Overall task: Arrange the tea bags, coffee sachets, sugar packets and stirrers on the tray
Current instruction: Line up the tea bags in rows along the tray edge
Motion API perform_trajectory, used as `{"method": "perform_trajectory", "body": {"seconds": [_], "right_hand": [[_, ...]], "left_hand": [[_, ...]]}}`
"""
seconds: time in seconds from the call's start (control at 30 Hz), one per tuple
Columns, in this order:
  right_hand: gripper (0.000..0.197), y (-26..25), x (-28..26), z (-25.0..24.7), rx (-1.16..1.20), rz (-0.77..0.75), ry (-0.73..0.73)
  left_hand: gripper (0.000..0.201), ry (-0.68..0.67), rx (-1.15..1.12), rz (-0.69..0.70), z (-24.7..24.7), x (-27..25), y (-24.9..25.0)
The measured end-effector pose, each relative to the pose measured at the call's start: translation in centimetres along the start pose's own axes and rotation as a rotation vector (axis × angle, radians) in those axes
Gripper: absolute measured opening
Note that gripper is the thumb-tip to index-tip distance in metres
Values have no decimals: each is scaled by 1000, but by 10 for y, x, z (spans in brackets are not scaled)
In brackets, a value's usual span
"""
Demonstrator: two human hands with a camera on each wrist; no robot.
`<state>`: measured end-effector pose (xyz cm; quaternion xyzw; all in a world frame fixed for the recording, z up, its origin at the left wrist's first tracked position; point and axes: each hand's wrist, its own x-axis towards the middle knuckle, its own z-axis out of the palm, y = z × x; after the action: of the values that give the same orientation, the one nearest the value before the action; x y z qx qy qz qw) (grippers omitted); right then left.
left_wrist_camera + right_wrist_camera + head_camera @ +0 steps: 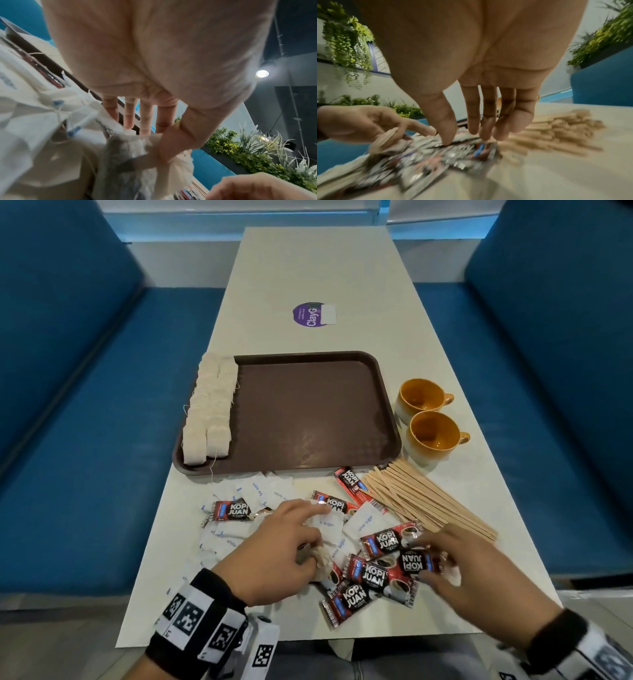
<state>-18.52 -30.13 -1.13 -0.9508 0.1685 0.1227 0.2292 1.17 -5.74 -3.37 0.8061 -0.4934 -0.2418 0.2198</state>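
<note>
Nearest the camera, both hands worked the loose pile on the surface (pixel 462 364).
Left hand (pixel 274 553) pinched a tea bag (pixel 322 559); right hand (pixel 469 570) hovered with relaxed, narrow grip over coffee sachets (pixel 387 542) (holding nothing). Beyond lay sugar packets (pixel 270 491), stirrers (pixel 421 498), then the tray (pixel 308 412) holding tea-bag rows (pixel 210 409).

I'm seeing a matt brown plastic tray (pixel 308 405) with a finely textured floor; on its left edge, soft fibrous paper tea bags (pixel 209 412). Nearer me than the tray are glossy foil coffee sachets (pixel 373 577), matt white paper sugar packets (pixel 270 491) and pale bare-wood stirrers (pixel 421 501); right of the tray, glazed ceramic cups (pixel 428 419).
</note>
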Motion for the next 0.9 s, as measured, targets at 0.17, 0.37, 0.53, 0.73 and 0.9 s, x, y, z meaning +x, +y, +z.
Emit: {"method": "perform_trajectory", "body": {"seconds": [0.17, 0.37, 0.53, 0.73, 0.9], "right_hand": [[45, -20, -9, 29, 16, -49, -76], [41, -23, 3, 34, 10, -48, -27], [37, -24, 10, 29, 25, -81, 39], [25, -42, 6, 36, 41, -287, -24], [45, -45, 11, 44, -128, -338, -165]], "left_hand": [[16, -29, -17, -27, 6, -5, 1], [13, 3, -13, -2, 7, -19, -3], [14, 81, -25, 31, 3, -25, -2], [12, 75, -86, 40, -7, -35, 1], [12, -123, 82, -35, -1, -33, -4]]}}
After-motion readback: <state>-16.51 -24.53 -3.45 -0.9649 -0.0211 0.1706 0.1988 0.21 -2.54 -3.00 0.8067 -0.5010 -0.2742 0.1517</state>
